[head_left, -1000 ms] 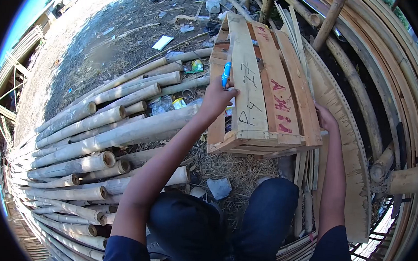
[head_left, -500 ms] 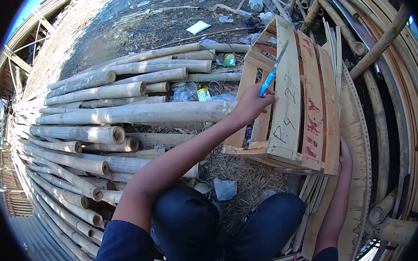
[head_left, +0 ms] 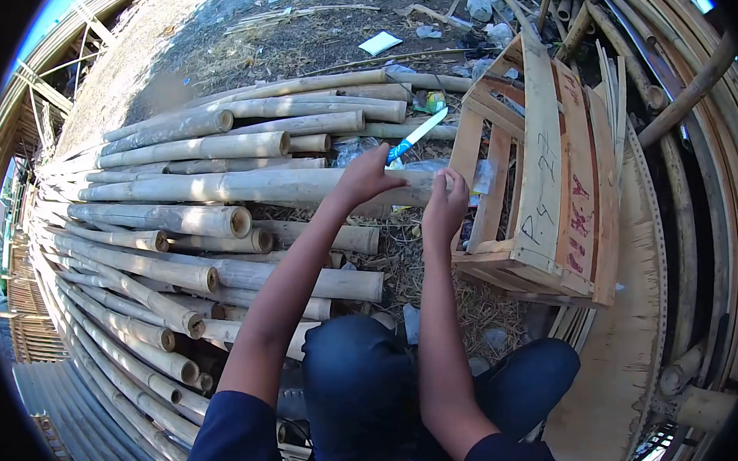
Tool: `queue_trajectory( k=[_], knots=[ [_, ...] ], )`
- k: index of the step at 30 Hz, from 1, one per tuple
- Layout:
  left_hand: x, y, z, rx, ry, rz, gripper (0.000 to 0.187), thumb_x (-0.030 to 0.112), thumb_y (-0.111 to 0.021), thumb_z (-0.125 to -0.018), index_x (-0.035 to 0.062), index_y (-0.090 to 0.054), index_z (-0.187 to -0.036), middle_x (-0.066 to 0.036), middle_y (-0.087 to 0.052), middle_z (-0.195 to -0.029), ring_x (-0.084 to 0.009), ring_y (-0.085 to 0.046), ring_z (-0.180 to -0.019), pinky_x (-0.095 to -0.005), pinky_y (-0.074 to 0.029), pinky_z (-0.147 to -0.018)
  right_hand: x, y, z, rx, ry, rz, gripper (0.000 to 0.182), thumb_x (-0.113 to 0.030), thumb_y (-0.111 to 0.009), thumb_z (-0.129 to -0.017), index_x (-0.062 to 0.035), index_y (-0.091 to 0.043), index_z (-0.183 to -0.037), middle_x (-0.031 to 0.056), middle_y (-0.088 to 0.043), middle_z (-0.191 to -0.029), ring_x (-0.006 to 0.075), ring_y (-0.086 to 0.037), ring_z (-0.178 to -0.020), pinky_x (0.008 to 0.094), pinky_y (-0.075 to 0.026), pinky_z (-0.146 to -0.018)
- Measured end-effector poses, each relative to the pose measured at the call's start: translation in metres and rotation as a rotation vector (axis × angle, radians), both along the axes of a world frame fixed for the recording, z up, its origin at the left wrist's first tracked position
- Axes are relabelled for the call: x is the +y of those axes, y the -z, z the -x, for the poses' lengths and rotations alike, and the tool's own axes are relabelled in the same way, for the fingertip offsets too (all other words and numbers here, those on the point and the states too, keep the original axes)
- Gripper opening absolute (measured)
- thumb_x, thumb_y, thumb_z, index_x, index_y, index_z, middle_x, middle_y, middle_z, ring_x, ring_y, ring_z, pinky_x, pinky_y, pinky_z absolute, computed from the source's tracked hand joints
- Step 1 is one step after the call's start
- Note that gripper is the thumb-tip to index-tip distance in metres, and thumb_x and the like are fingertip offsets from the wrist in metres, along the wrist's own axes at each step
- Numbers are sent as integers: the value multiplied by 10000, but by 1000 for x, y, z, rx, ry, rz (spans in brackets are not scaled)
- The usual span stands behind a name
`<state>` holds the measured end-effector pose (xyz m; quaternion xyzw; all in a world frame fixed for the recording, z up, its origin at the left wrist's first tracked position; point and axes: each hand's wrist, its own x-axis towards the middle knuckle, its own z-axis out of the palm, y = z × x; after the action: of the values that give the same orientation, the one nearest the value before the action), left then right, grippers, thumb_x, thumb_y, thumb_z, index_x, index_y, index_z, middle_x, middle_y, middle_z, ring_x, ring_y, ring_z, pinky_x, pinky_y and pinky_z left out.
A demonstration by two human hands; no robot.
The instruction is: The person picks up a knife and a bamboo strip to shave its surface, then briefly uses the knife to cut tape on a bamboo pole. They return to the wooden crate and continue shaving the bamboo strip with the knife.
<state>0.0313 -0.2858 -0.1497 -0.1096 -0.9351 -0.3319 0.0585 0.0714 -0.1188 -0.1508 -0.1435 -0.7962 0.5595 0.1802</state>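
Observation:
A blue-handled knife (head_left: 417, 136) is held in my left hand (head_left: 366, 178), its pale blade pointing up and to the right. My right hand (head_left: 446, 206) is beside it, thumb and fingers pinched together at the end of a thick bamboo pole (head_left: 279, 184); what they hold, if anything, is too small to make out. Just right of this hand, apart from it, a slatted wooden crate (head_left: 537, 182) rests on its side, with dark and red writing on its slats.
Cut bamboo poles (head_left: 154, 216) are piled on the left. A long saw blade-like toothed board (head_left: 624, 347) lies right of the crate. Further right stand more poles and planks (head_left: 679, 207). Plastic litter and a white packet (head_left: 380, 44) lie on the ground ahead.
My right hand has left the crate's right side and come over to the left of it. My left hand, with the knife, has moved left, away from the crate's slats. The view has shifted slightly.

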Motion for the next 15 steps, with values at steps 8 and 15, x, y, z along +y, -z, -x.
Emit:
queue_trajectory(
  k=[8, 15],
  knots=[
    [-30, 21, 3, -83, 293, 416, 706, 445, -867, -573, 26, -504, -1011, -218, -648, -915, -439, -618, -903, -491, -478, -788, 35, 64, 60, -377, 227, 176, 425, -390, -543, -911, -19, -678, -1069, 193, -692, -1077, 340, -632, -1042, 430, -463, -882],
    [-35, 19, 8, -99, 374, 336, 618, 399, -835, -583, 45, -528, -987, -172, -664, -891, -382, -641, -881, -488, -454, -902, 40, 89, 63, -318, 117, 842, 311, -316, -599, -887, -23, -688, -942, 79, -666, -966, 189, -611, -917, 317, -449, -841]
  ],
)
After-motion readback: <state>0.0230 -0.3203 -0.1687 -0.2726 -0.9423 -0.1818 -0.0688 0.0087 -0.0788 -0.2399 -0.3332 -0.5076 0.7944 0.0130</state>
